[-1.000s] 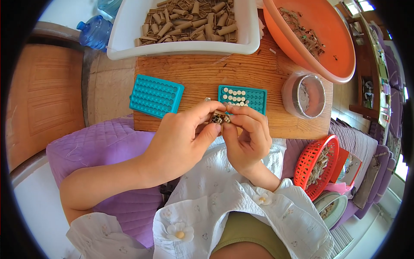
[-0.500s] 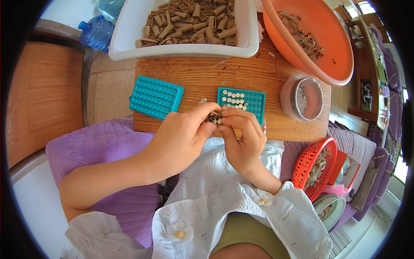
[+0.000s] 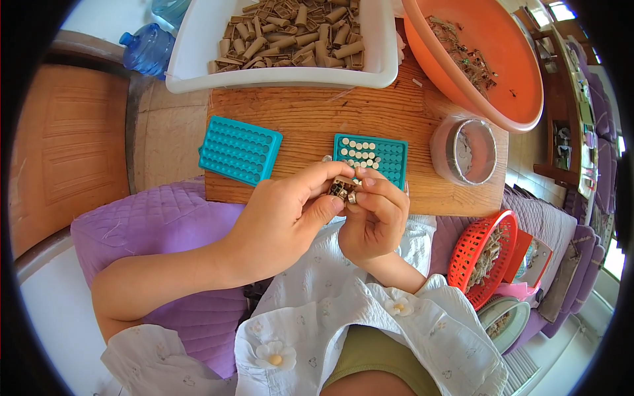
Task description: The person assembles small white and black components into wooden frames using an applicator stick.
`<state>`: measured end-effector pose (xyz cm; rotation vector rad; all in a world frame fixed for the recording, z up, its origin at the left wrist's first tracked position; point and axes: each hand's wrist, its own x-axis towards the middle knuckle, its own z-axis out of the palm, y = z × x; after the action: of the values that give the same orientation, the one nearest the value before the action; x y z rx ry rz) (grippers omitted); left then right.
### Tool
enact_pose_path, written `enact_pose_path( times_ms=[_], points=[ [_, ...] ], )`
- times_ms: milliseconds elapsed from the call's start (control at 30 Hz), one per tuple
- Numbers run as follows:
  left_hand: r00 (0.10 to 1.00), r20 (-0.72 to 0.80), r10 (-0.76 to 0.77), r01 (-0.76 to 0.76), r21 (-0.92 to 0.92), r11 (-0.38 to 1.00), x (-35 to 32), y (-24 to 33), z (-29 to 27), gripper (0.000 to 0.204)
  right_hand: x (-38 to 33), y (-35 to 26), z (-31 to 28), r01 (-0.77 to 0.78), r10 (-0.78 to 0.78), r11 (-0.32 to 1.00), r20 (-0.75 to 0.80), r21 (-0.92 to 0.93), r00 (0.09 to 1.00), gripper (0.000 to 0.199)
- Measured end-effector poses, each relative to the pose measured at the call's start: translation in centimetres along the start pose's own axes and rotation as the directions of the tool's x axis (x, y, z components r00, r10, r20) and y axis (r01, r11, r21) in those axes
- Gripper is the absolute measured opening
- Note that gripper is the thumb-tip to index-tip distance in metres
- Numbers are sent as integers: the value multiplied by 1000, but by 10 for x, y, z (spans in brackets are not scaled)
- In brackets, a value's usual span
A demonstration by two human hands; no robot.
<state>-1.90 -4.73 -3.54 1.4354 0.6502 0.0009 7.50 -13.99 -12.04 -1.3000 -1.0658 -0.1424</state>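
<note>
Small brown metal-tipped piece (image 3: 342, 189), pinched between the fingertips of the left hand (image 3: 284, 221) and right hand (image 3: 375, 218) just above the wooden board (image 3: 317, 122), could slip and scatter near the part-filled teal tray (image 3: 371, 157) if either pinch loosens.

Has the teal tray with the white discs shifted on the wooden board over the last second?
No. The teal tray with white discs keeps its spot on the wooden board, the same way off the grey round container.
</note>
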Motion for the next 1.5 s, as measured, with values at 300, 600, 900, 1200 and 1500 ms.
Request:
enact_pose_path(
  times_ms=[300, 600, 900, 1200, 1500],
  points=[
    [994, -79, 76, -54, 252, 966, 0, 0, 0, 28, 2, -1, -2, -92, 95, 995, 80, -30, 992, 15],
    [965, 33, 259, -238, 522, 819, -3, -2, 0, 21, 45, -18, -32, -375, 351, 924, 555, -76, 754, 26],
    [981, 183, 61, -134, 419, 898, -7, -2, 2, 23, 93, 1, -38, -442, 419, 854, 867, -274, 271, 64],
    [997, 67, 22, -18, -70, 997, 3, -5, -3, 22, 180, 49, 4, -365, -19, 929, 993, 60, 115, 45],
    [987, 133, 88, -99, 83, 992, 3, -1, -1, 18, 185, 155, 198, 224, 127, 949, 919, -222, 373, 19]
  ],
)
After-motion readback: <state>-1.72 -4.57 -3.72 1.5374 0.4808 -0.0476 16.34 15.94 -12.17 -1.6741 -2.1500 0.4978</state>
